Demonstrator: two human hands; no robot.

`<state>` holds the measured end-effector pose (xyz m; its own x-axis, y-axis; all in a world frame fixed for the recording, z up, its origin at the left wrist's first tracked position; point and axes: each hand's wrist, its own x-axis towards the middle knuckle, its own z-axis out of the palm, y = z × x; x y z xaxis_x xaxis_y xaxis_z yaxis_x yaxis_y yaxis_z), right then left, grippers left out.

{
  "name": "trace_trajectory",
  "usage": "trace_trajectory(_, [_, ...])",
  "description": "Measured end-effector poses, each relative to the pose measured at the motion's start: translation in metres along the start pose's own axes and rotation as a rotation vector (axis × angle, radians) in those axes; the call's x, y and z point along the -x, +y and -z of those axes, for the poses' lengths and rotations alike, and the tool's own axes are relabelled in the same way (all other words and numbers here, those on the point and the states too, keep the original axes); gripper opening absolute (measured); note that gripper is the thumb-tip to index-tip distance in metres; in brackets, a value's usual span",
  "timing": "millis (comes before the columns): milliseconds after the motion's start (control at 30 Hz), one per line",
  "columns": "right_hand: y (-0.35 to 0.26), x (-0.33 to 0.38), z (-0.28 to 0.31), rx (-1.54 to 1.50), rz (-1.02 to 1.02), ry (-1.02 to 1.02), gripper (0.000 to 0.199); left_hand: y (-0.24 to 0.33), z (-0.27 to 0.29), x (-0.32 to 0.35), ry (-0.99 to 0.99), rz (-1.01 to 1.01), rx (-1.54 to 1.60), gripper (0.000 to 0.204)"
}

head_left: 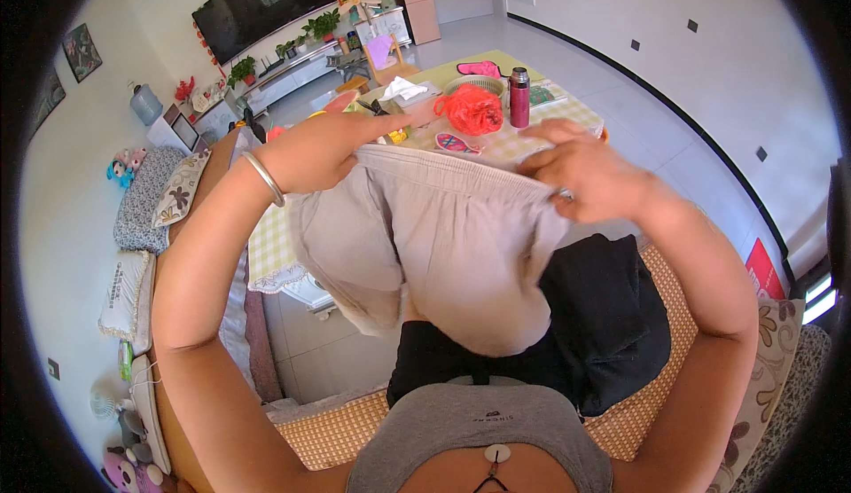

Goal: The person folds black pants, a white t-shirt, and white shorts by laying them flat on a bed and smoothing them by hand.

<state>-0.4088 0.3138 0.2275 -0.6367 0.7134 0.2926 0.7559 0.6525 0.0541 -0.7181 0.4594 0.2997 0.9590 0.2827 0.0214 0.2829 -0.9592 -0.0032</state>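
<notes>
The pale shorts [465,258] hang right in front of me, between my two hands. Their waistband [456,172] is the long way, going side to side, and the legs drop down toward my lap. My left hand [332,149] pinches the left end, with one finger poking out. My right hand [592,174] pinches the right end, a bit blurry. No hand is nearer; both touch. The bench [574,119] is just past the shorts.
</notes>
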Motion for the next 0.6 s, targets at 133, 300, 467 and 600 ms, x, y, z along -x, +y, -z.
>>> trace_trajectory(133, [-0.004, 0.003, 0.025, -0.319, 0.065, 0.159, 0.018, -0.026, -0.018, 0.003, 0.069, 0.053, -0.051, 0.053])
trace_trajectory(300, [-0.037, -0.003, 0.043, -0.382, -0.066, 0.069, 0.018, -0.049, -0.019, 0.009, 0.281, 0.064, 0.054, 0.036])
trace_trajectory(467, [-0.02, 0.004, 0.062, 0.073, -0.315, 0.13, 0.025, -0.048, -0.024, 0.003, 0.383, -0.034, -0.004, 0.03])
trace_trajectory(600, [-0.011, 0.005, 0.067, 0.177, -0.419, 0.203, 0.025, -0.041, -0.024, -0.007, 0.521, 0.01, 0.187, 0.026])
